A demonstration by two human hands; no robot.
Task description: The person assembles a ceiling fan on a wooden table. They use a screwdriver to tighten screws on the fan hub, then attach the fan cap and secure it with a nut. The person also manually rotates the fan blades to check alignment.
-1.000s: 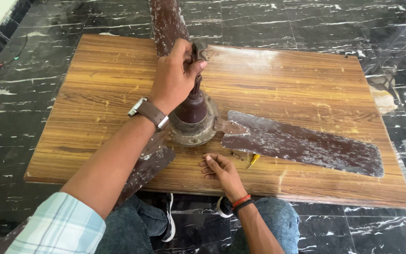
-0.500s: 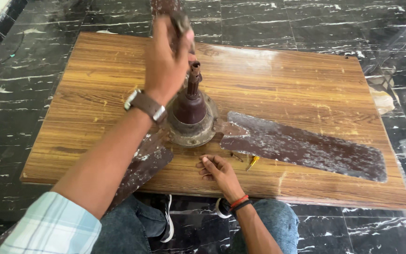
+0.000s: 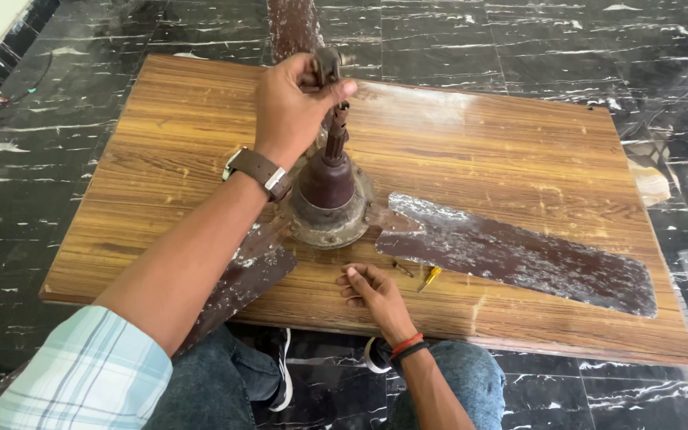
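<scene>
- Gripping a small metal fitting above the fan's centre, the left hand has its grip clamped on the part, thumb and fingers wrapped around it.
- The fitting sits at the top of the fan's downrod, a short brown shaft that rises upright from the motor; whether the fitting is attached to the rod or just lifted off it cannot be told.
- The old brown ceiling fan motor stands in the middle of the wooden surface, its rim dull and rusty.
- Three worn blades spread from the motor: one long blade lies flat toward the right, one runs down past the near edge under the left forearm, and one points away over the far edge.
- The right hand rests on the surface just in front of the motor, fingers curled loosely inward, its grip closed on nothing visible.
- A small yellow-handled screwdriver and a dark screw-like piece lie just beside the right hand, near the root of the long blade.
- A brown wristwatch is on the left wrist; red and black bands circle the right.
- The surface lies on a black marble floor with white veins.
</scene>
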